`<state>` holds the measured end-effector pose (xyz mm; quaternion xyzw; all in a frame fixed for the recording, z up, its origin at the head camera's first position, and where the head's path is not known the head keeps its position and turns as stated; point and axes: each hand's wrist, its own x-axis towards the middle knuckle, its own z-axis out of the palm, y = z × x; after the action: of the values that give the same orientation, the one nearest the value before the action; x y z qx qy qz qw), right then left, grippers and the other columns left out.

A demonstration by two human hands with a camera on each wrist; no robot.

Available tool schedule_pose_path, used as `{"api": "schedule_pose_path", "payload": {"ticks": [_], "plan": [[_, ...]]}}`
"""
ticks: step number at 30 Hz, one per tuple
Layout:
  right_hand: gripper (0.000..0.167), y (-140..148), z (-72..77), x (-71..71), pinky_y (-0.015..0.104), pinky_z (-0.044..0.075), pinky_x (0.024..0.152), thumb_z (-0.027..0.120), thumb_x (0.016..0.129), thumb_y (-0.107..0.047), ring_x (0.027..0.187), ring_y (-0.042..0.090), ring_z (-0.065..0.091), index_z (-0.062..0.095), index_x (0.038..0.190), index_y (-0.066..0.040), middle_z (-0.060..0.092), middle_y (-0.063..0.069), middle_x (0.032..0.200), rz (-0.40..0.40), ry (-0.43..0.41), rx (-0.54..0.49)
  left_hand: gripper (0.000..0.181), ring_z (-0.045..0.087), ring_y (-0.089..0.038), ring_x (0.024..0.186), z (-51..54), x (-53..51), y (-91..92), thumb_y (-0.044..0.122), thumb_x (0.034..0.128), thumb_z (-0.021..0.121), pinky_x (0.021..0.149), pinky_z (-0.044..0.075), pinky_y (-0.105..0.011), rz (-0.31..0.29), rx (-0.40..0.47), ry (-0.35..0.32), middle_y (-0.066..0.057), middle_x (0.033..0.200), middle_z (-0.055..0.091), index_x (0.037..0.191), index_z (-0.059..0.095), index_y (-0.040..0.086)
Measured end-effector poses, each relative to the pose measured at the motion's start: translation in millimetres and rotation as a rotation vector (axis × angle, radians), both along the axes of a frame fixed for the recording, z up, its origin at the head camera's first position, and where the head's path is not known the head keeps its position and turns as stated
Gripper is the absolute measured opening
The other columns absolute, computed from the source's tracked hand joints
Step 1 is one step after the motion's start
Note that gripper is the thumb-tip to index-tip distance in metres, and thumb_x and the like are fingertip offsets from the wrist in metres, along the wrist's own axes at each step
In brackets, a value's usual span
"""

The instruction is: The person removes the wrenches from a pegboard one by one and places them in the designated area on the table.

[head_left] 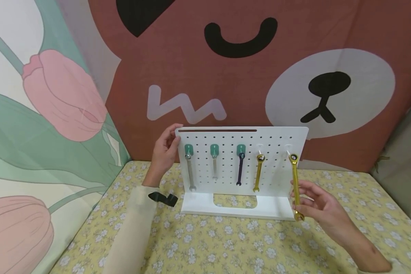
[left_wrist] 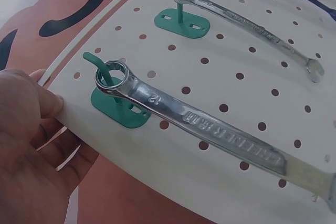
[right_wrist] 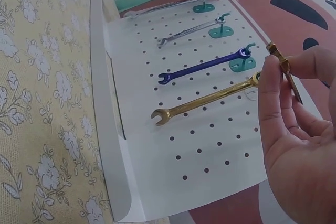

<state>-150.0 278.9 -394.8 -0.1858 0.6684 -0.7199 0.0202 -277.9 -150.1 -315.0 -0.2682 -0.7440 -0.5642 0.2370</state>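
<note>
My left hand (head_left: 162,154) (left_wrist: 26,124) grips the upper left edge of a white pegboard (head_left: 222,189) between thumb and fingers. Near its lower end, a gold wrench (head_left: 296,182) (right_wrist: 285,65) is pinched by my right hand (head_left: 328,213) (right_wrist: 302,129). The wrench's ring end is up by the clear hook (head_left: 288,147) at the far right; whether the hook passes through it, I cannot tell. On the board hang a silver wrench (head_left: 190,173) (left_wrist: 173,109), a smaller silver one (head_left: 214,167), a purple one (head_left: 240,169) (right_wrist: 205,65) and another gold one (head_left: 258,173) (right_wrist: 210,98).
Green hooks (head_left: 214,149) bear the silver and purple wrenches. The board's white base (head_left: 198,203) stands on a yellow floral cloth (head_left: 191,243). Behind it hangs a red-brown printed backdrop (head_left: 243,91), with a tulip-printed one (head_left: 65,95) at left. A black strap is around my left wrist.
</note>
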Motion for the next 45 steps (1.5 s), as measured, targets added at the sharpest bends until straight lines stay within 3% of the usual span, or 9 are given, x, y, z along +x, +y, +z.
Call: {"api": "schedule_pose_path", "payload": {"ticks": [14, 19, 22, 27, 34, 45], "plan": [[0.057, 9.4, 3.1, 2.9, 0.030, 0.057, 0.071, 0.053, 0.097, 0.020, 0.101, 0.014, 0.068, 0.054, 0.144, -0.012, 0.063, 0.001, 0.123, -0.011, 0.044, -0.015, 0.036, 0.051, -0.046, 0.083, -2.0, -1.9, 2.0, -0.006, 0.1055, 0.050, 0.071, 0.042, -0.025, -0.025, 0.016, 0.002, -0.031, 0.106, 0.057, 0.141, 0.053, -0.007], [0.055, 18.4, 3.3, 3.9, 0.028, 0.057, 0.074, 0.052, 0.098, 0.019, 0.099, 0.012, 0.067, 0.055, 0.143, -0.014, 0.063, 0.000, 0.123, -0.057, 0.049, 0.013, 0.036, 0.054, -0.035, 0.083, -17.5, -21.3, -4.4, 0.001, 0.1071, 0.052, 0.071, 0.044, -0.026, -0.024, 0.011, 0.022, -0.022, 0.106, 0.061, 0.143, 0.056, 0.002], [0.054, 23.4, 2.6, 4.1, 0.029, 0.057, 0.074, 0.051, 0.099, 0.018, 0.098, 0.012, 0.067, 0.057, 0.141, -0.015, 0.064, 0.000, 0.121, -0.077, 0.044, 0.023, 0.037, 0.054, -0.037, 0.084, -23.9, -29.3, -7.3, 0.003, 0.1073, 0.053, 0.071, 0.044, -0.026, -0.021, 0.011, 0.019, -0.022, 0.108, 0.061, 0.144, 0.056, 0.004], [0.051, 31.5, -1.2, 2.5, 0.030, 0.057, 0.074, 0.048, 0.101, 0.016, 0.099, 0.013, 0.068, 0.057, 0.140, -0.016, 0.065, 0.000, 0.120, -0.069, 0.049, 0.032, 0.038, 0.052, -0.046, 0.086, -21.5, -25.4, -6.8, -0.002, 0.1067, 0.050, 0.072, 0.043, -0.024, 0.002, 0.010, -0.014, -0.028, 0.110, 0.059, 0.145, 0.053, -0.001], [0.046, 42.6, -9.4, 0.4, 0.030, 0.057, 0.071, 0.046, 0.107, 0.008, 0.095, 0.014, 0.069, 0.057, 0.140, -0.023, 0.065, -0.004, 0.119, -0.098, 0.030, 0.072, 0.036, 0.054, -0.045, 0.088, -3.2, -2.5, 0.3, -0.005, 0.1059, 0.049, 0.075, 0.045, -0.026, -0.005, 0.001, -0.014, -0.029, 0.109, 0.059, 0.142, 0.054, -0.005], [0.042, 62.2, -25.2, -8.8, 0.031, 0.054, 0.069, 0.049, 0.107, 0.002, 0.092, 0.014, 0.066, 0.057, 0.136, -0.028, 0.063, -0.007, 0.118, -0.161, -0.037, 0.156, 0.035, 0.052, -0.047, 0.087, -1.3, 0.0, 0.7, -0.007, 0.1056, 0.049, 0.073, 0.044, -0.026, -0.015, 0.014, -0.006, -0.030, 0.107, 0.058, 0.141, 0.053, -0.008]]}}
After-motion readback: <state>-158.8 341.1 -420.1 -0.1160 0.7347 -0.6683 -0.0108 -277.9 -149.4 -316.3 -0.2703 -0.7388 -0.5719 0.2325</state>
